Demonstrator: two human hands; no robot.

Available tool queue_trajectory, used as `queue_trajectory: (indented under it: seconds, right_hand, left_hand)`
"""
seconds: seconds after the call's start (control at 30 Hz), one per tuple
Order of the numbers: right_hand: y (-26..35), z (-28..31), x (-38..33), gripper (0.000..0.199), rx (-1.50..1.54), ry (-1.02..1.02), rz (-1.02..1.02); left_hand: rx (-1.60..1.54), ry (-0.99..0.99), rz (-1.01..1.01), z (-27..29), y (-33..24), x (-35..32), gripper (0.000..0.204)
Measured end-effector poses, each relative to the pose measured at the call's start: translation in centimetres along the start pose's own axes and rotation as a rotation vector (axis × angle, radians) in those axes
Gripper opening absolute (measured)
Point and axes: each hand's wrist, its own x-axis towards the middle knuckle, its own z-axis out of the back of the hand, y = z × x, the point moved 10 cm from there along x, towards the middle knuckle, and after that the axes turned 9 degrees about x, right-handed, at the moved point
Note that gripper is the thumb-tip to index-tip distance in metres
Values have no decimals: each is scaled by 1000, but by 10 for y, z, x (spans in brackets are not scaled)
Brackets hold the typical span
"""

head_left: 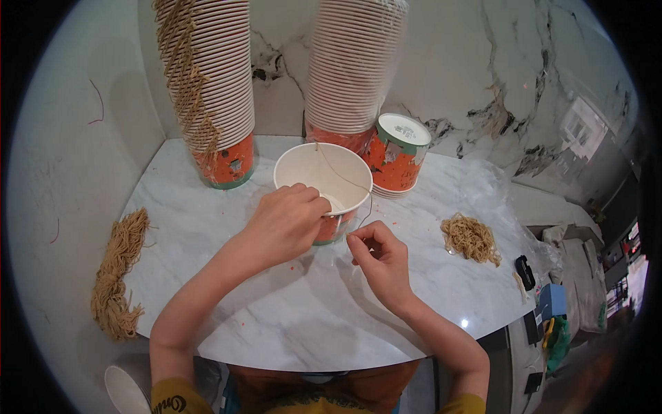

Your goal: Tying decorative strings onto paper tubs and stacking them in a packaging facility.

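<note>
Head view shows a white, grey-veined marble-look tabletop (269, 317) with a curved front edge, flecked with small red bits. At the frame's centre stands an open paper tub (296, 162), white inside and orange and green outside. The left hand (289, 217) is curled at its near rim; I cannot tell what its fingers grip. The right hand (379, 259), just right of the tub, pinches thumb to forefinger on a thin tan string (334, 168), which runs up over the right rim and across the tub's mouth to its far rim.

A tall tub stack (224, 62) with tan strands (181, 55) draped down it fills the upper left; another stack (355, 62) rises at upper centre, beside upturned tubs (394, 165). A hank of string (118, 276) lies at the left edge, a loose tangle of string (472, 238) at right, near crumpled clear plastic (486, 183). Behind is a dark-veined marble-look wall (448, 62). At lower right, beyond the tabletop, sits a blue box (552, 301).
</note>
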Motion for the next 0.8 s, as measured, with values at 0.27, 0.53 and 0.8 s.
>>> queue_trajectory:
  seconds: [0.27,0.53,0.8]
  right_hand:
    - [-10,3,10,8,44,-103,-18]
    - [-9,-1,6,7,18,-100,26]
    - [-15,5,5,8,40,-101,-48]
  left_hand:
    - [-226,13,102,-2,-10,12,13]
    - [-318,91,116,-10,-16,10,18]
    - [-325,78,99,-10,-18,11,18]
